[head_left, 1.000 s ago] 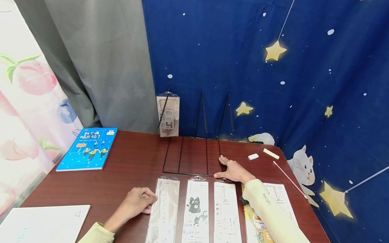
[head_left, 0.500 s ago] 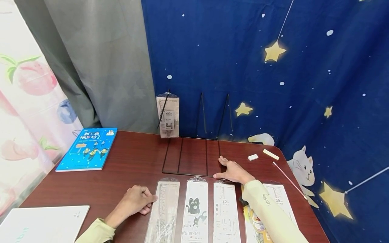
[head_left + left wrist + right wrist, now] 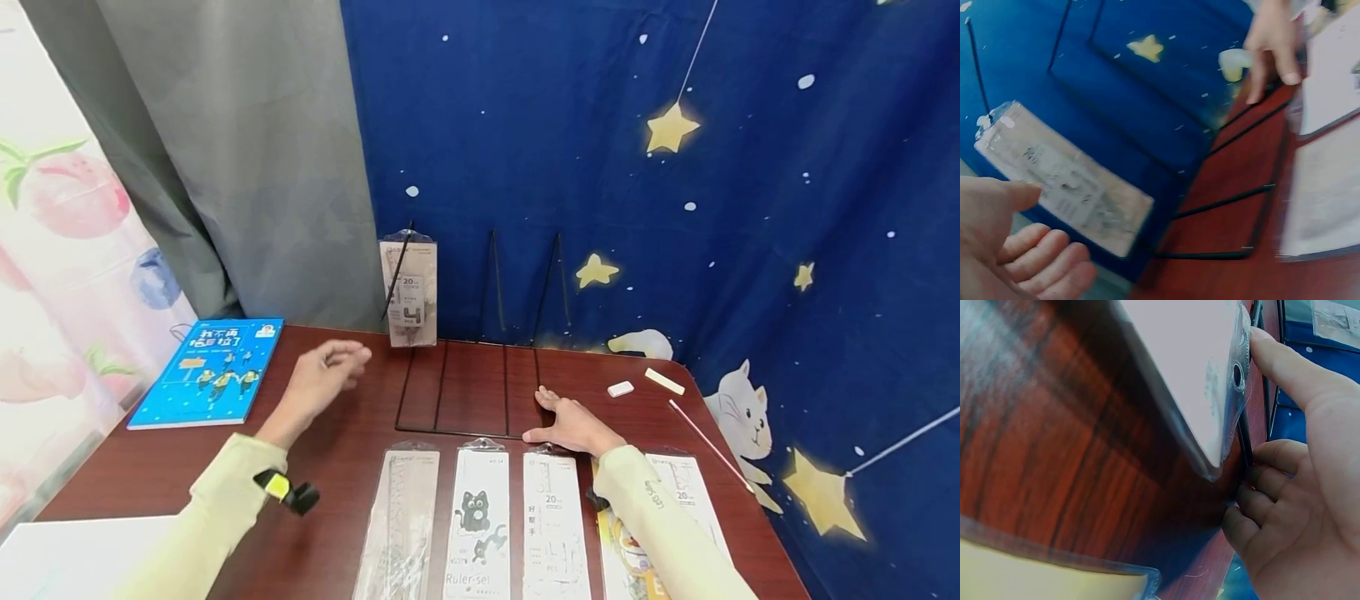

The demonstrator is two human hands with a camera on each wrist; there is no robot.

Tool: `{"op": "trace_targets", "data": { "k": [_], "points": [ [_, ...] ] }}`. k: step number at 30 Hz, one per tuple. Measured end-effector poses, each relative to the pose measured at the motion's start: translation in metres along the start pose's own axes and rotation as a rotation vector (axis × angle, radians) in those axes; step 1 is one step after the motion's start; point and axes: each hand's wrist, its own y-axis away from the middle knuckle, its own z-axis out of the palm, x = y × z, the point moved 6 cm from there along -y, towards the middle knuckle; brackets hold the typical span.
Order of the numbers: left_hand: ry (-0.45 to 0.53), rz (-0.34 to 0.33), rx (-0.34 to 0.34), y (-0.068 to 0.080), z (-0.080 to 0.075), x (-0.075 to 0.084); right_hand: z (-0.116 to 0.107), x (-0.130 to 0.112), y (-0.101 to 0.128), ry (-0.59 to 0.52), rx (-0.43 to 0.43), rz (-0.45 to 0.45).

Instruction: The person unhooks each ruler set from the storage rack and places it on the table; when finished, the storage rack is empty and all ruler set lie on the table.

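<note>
My left hand point(image 3: 322, 383) is in the air over the left part of the table, fingers loosely curled and holding nothing. To its right, a packaged ruler set point(image 3: 409, 292) hangs by its top hole on the left prong of a black wire rack point(image 3: 457, 433). In the left wrist view this hanging pack point(image 3: 1066, 181) is beyond my thumb. My right hand point(image 3: 573, 425) rests at the rack's front right corner, fingertips on the side wire and thumb at the front wire. Below the rack lie a clear ruler pack point(image 3: 397, 525), a cat-print ruler set point(image 3: 476, 525) and a white ruler pack point(image 3: 555, 525).
A yellow pack point(image 3: 633, 542) and another ruler pack point(image 3: 686, 492) lie partly under my right sleeve. A blue book point(image 3: 213, 371) is at the back left, a white board point(image 3: 75, 558) at the front left. Erasers point(image 3: 620, 389) and a thin stick point(image 3: 708, 443) lie to the right.
My left hand has left the edge of the clear ruler pack and moved up and back toward the hanging pack. The right hand has stayed at the rack's corner.
</note>
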Motion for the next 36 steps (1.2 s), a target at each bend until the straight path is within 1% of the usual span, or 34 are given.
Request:
{"op": "trace_targets", "data": {
  "k": [2,5,9,11,14,16,19,21,24,28,30,36],
  "points": [
    [0.027,0.028,0.042,-0.016,-0.005,0.008,0.002,-0.001,0.0,-0.007,0.002,-0.004],
    [0.048,0.09,0.072,-0.038,-0.009,0.017,0.005,-0.002,0.0,-0.011,0.004,-0.002],
    [0.051,0.176,0.068,-0.064,-0.009,0.024,0.009,-0.004,-0.001,-0.016,0.007,-0.003],
    [0.076,0.208,0.073,-0.076,-0.006,0.028,0.009,-0.004,-0.001,-0.017,0.008,-0.001],
    [0.103,0.219,0.069,-0.09,0.0,0.032,0.009,-0.003,-0.001,-0.017,0.009,0.003],
    [0.123,0.212,0.07,-0.096,0.003,0.035,0.009,-0.003,-0.001,-0.014,0.007,0.0],
    [0.136,0.197,0.066,-0.101,0.006,0.038,0.008,-0.004,-0.003,-0.011,0.01,-0.006],
    [0.149,0.205,0.078,-0.103,0.007,0.04,0.008,-0.004,-0.003,-0.006,0.011,-0.006],
    [0.166,0.234,0.106,-0.103,0.008,0.044,0.008,-0.004,-0.002,-0.011,0.012,0.002],
    [0.191,0.297,0.15,-0.103,0.007,0.046,0.005,-0.003,-0.001,-0.024,0.018,-0.001],
    [0.199,0.318,0.16,-0.102,0.008,0.046,0.003,-0.002,-0.001,-0.021,0.021,0.002],
    [0.212,0.351,0.173,-0.096,0.009,0.048,0.0,0.003,0.0,-0.024,0.021,0.023]
  ]
}}
